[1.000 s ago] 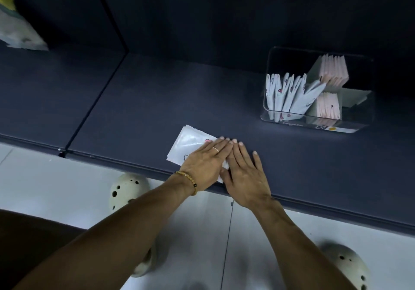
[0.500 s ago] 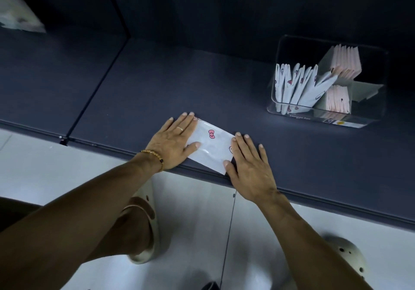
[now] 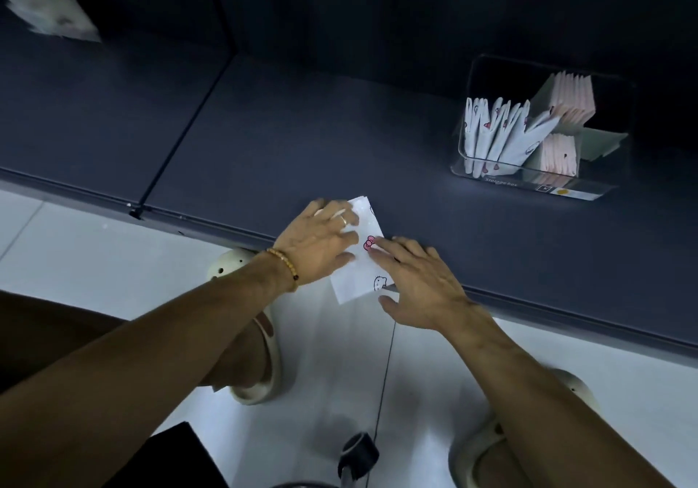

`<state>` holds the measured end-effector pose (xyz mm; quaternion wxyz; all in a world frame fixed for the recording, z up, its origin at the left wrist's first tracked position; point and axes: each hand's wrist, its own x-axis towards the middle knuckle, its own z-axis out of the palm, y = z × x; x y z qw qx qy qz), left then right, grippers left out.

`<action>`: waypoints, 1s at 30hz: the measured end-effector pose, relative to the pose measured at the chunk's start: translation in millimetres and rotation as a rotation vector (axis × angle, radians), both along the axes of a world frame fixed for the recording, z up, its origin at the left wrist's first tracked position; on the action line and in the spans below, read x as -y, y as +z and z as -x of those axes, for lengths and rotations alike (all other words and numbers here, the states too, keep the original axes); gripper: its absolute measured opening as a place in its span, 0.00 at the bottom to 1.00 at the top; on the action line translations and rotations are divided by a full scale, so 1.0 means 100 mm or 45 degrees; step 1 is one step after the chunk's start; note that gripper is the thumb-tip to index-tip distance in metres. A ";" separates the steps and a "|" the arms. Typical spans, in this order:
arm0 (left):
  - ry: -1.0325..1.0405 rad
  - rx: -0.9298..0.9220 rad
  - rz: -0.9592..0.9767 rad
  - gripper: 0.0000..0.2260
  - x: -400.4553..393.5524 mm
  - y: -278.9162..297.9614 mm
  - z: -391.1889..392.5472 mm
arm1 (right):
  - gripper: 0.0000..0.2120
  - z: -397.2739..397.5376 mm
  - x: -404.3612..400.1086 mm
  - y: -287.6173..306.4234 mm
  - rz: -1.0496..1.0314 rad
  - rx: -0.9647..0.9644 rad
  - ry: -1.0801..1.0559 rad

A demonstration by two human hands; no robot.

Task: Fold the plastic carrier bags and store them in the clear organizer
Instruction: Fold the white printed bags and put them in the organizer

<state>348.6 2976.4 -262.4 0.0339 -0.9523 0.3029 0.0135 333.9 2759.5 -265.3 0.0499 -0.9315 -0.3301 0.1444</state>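
One folded carrier bag (image 3: 360,257) overhangs the tabletop's (image 3: 302,140) near edge, pressed flat by the left hand (image 3: 321,245) and right hand (image 3: 419,283), fingers extended. Slick plastic could spring open or slide off before reaching the clear organizer (image 3: 540,128) far right.

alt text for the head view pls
Two hands, left hand and right hand, press a folded white carrier bag flat at a dark shelf's edge. A clear organizer holding folded bags stands to the right.

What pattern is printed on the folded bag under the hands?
White folded bag with a pink bow and a small cartoon cat face, seen in the head view.
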 end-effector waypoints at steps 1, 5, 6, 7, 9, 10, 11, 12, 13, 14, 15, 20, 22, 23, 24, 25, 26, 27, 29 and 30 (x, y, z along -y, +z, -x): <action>0.020 0.022 0.023 0.21 0.00 -0.01 0.09 | 0.35 -0.01 -0.01 -0.01 0.000 0.019 -0.012; 0.276 -0.107 0.055 0.38 -0.02 -0.13 0.42 | 0.32 -0.01 -0.02 -0.03 -0.074 0.022 -0.082; 0.316 -0.119 0.031 0.40 -0.01 -0.16 0.45 | 0.32 -0.02 -0.02 -0.04 -0.095 0.019 -0.090; 0.346 -0.132 0.021 0.40 0.00 -0.17 0.46 | 0.31 -0.03 -0.02 -0.04 -0.113 0.019 -0.097; 0.358 -0.138 0.027 0.40 -0.01 -0.15 0.48 | 0.29 -0.05 -0.03 -0.03 -0.164 0.016 -0.130; 0.327 -0.124 0.038 0.39 -0.02 -0.13 0.48 | 0.28 -0.07 -0.03 -0.02 -0.197 0.007 -0.154; 0.285 -0.111 0.071 0.36 -0.04 -0.12 0.49 | 0.25 -0.08 -0.04 -0.01 -0.238 -0.009 -0.190; 0.260 -0.097 0.150 0.29 -0.06 -0.12 0.50 | 0.22 -0.09 -0.05 0.00 -0.291 -0.033 -0.240; 0.273 -0.091 0.275 0.21 -0.07 -0.11 0.49 | 0.19 -0.11 -0.07 0.01 -0.357 -0.070 -0.311; 0.338 -0.114 0.424 0.15 -0.08 -0.10 0.46 | 0.14 -0.14 -0.08 0.04 -0.434 -0.128 -0.405; 0.453 -0.176 0.576 0.12 -0.07 -0.08 0.42 | 0.10 -0.17 -0.09 0.06 -0.513 -0.197 -0.509; 1.052 -0.390 1.025 0.16 0.02 -0.05 0.19 | 0.07 -0.38 -0.24 0.06 -0.685 -0.388 -0.887; 1.164 -0.328 0.903 0.18 0.04 -0.07 0.12 | 0.09 -0.46 -0.33 0.03 -0.627 -0.389 -0.947; 1.196 -0.295 0.796 0.18 0.06 -0.09 0.09 | 0.11 -0.49 -0.37 0.01 -0.585 -0.386 -0.961; 1.215 -0.272 0.694 0.16 0.08 -0.11 0.07 | 0.12 -0.53 -0.42 -0.01 -0.544 -0.376 -0.971; 1.239 -0.254 0.617 0.12 0.10 -0.13 0.04 | 0.13 -0.56 -0.45 -0.02 -0.502 -0.357 -0.974; 1.268 -0.230 0.582 0.09 0.11 -0.14 0.03 | 0.13 -0.59 -0.48 -0.04 -0.451 -0.326 -0.965; 1.293 -0.185 0.572 0.12 0.12 -0.15 0.02 | 0.12 -0.61 -0.51 -0.05 -0.392 -0.290 -0.948; 1.185 -0.044 0.544 0.21 0.12 -0.22 0.00 | 0.11 -0.65 -0.57 -0.07 -0.297 -0.236 -0.931; 1.020 -0.002 0.509 0.23 0.12 -0.25 -0.01 | 0.11 -0.67 -0.59 -0.07 -0.270 -0.228 -0.939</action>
